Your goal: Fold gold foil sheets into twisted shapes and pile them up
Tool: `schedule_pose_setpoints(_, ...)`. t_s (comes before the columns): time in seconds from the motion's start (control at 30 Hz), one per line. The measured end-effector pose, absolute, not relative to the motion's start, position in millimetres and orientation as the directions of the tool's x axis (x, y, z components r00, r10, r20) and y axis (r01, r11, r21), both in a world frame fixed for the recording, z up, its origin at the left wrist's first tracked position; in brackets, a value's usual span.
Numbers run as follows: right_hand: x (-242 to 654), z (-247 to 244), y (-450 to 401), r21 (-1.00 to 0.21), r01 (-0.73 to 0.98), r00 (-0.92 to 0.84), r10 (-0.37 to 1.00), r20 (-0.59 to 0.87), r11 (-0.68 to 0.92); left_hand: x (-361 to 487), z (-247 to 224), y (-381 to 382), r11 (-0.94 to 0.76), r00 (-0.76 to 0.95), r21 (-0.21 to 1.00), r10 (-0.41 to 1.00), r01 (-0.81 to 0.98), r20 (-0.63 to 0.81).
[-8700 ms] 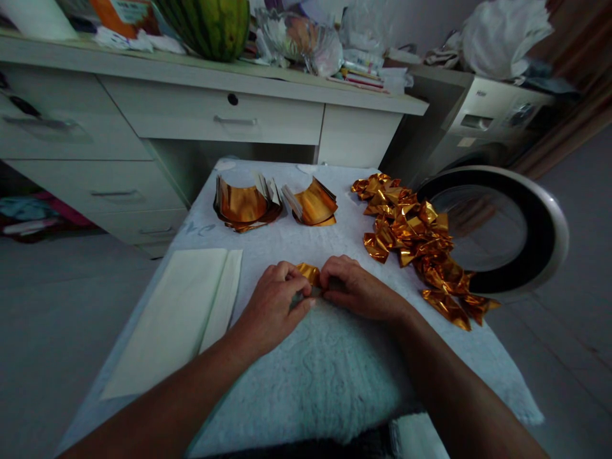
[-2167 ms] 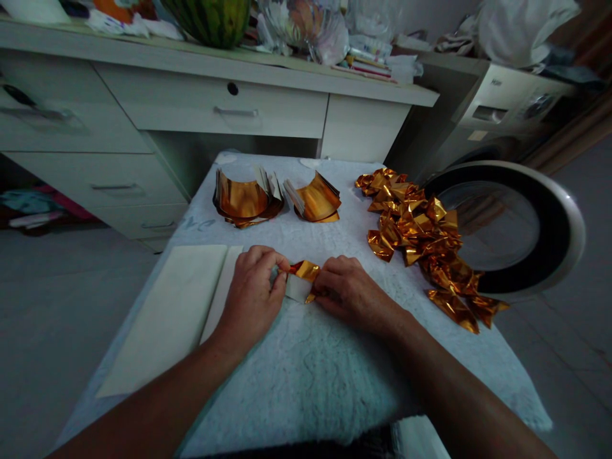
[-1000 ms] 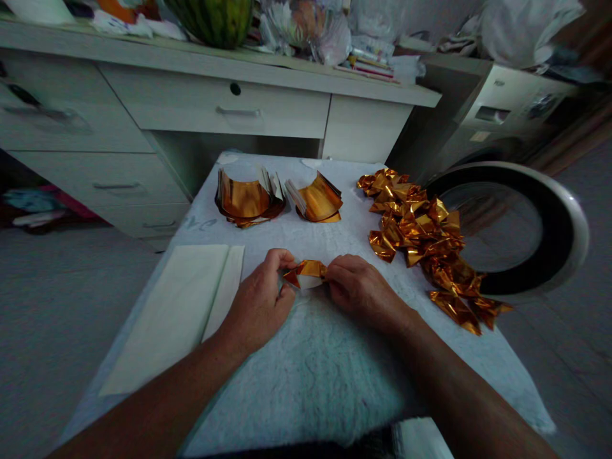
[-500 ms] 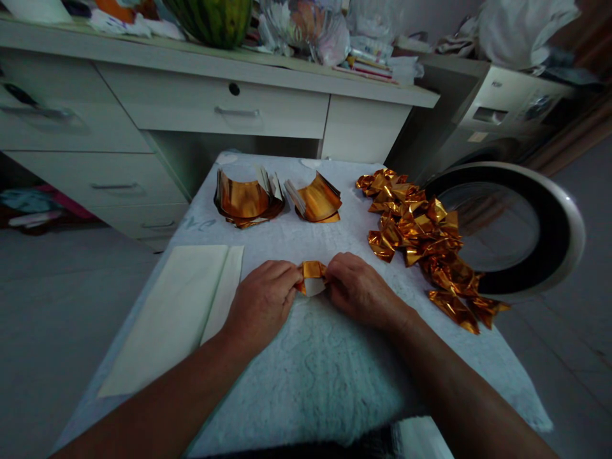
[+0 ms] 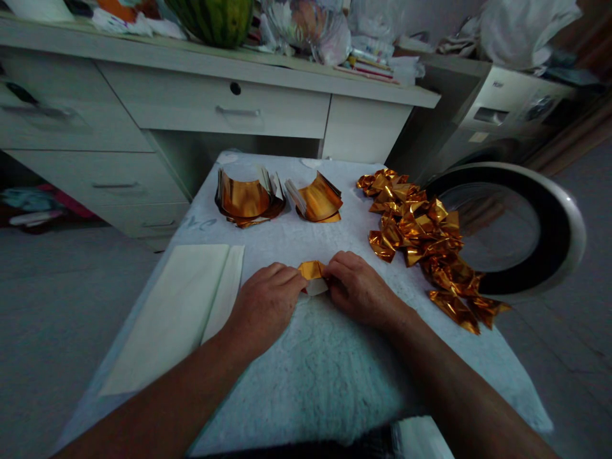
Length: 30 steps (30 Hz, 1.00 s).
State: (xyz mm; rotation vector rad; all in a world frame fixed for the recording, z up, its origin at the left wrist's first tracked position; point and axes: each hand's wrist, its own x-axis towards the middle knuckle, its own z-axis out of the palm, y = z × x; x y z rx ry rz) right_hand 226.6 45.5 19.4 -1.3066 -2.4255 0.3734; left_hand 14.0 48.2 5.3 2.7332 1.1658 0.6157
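Note:
A small piece of gold foil paper, partly folded with its pale side facing me, is pinched between my two hands over the cloth-covered table. My left hand grips its left end with the fingers closed. At the right end, my right hand pinches it between thumb and fingers. Beyond them stand two curved stacks of gold foil sheets, a larger stack and a smaller stack. To the right lies a heap of folded gold foil pieces.
Pale folded paper sheets lie at the left of the table. Behind it is a white drawer cabinet with a watermelon on top. A washing machine's open round door hangs beside the heap on the right.
The foil paper's upper edge has changed shape slightly between my fingers, and my left hand has shifted a little to the right. The stacks and heap stay put.

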Motion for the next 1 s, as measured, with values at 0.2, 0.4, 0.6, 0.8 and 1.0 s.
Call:
schedule_pose_setpoints(0.2, 226, 16, 48, -0.415, 0.759, -0.478, 0.862, 0.17, 0.503, 14, 7, 48, -0.695, 0.61, 0.274, 0.716, 0.665, 0.339)
schedule_pose_setpoints(0.4, 230, 10, 49, -0.367, 0.741, -0.519, 0.827, 0.219, 0.562, 15, 7, 47, -0.683, 0.597, 0.237, 0.723, 0.69, 0.348)
schedule_pose_setpoints(0.6, 232, 10, 49, -0.345, 0.72, -0.552, 0.798, 0.242, 0.603, 12, 1, 48, -0.7, 0.62, 0.157, 0.698, 0.697, 0.357)
schedule_pose_setpoints(0.8, 232, 15, 49, -0.373, 0.706, -0.561, 0.797, 0.224, 0.602, 11, 7, 48, -0.672, 0.618, 0.183, 0.736, 0.718, 0.276)
schedule_pose_setpoints(1.0, 228, 16, 47, -0.399, 0.722, -0.544, 0.82, 0.177, 0.565, 14, 10, 48, -0.676, 0.631, 0.258, 0.737, 0.69, 0.243)
